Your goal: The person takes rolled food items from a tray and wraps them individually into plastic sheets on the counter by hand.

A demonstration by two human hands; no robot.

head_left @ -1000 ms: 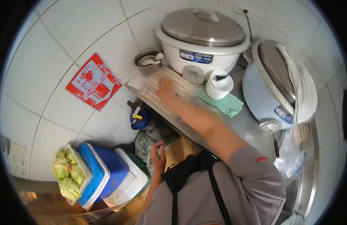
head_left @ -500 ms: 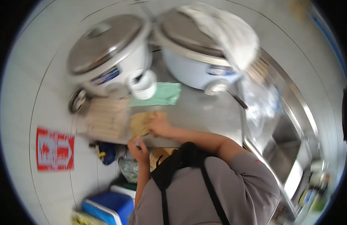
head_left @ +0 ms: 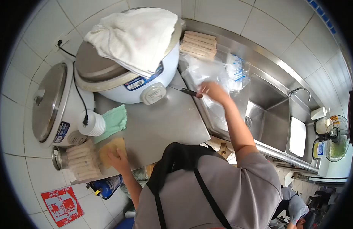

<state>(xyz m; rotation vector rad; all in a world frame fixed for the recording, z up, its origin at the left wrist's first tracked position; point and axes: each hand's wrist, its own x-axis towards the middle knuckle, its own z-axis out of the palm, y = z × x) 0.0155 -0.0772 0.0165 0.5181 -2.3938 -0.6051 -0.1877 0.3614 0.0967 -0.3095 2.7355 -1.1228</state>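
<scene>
My left hand lies with its fingers spread on a folded yellow-tan cloth at the counter's front left. Beside it are several pale, stick-shaped pieces in clear plastic. My right hand is out over the sink's left drainboard, above a clear plastic bag. Motion smears its fingers, so any grip is unclear. Close to those fingers is the dark handle of a knife, whose blade points left over the counter.
Two large rice cookers stand at the back, one under a white towel. A white cup stack sits by a green cloth. Rightward are more pale sticks and a sink basin. Another person is at lower right.
My view has swung right, toward the sink. My right hand has left the yellow-tan cloth and reached over to the plastic bag; my left hand now rests on the cloth.
</scene>
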